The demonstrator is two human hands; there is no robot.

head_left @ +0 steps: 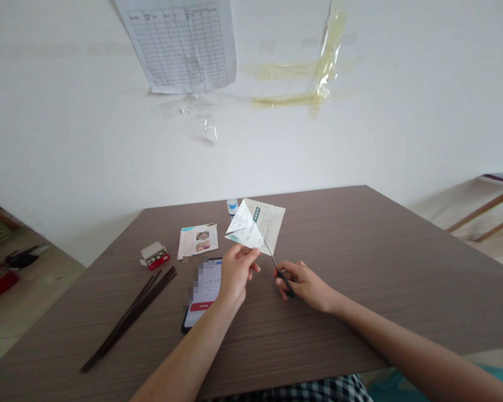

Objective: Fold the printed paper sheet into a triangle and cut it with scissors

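Note:
My left hand (237, 272) pinches the lower edge of a printed sheet of paper (268, 219), held up above the table. A triangular flap of the paper is folded over at its left side. My right hand (304, 286) is closed round the black handles of a pair of scissors (285, 283). The scissors' blades reach up to the paper's lower corner, right of my left fingers. Whether the blades are parted there is too small to tell. Beneath my left hand and wrist lies a phone (201, 290), partly covered by them.
On the brown table (360, 240), a stack of printed paper (198, 240), an opened small red-and-white box (156, 257) and several thin dark sticks (129, 318) lie to the left. A small clear bottle (232, 206) stands behind the paper, near the white wall (109, 139).

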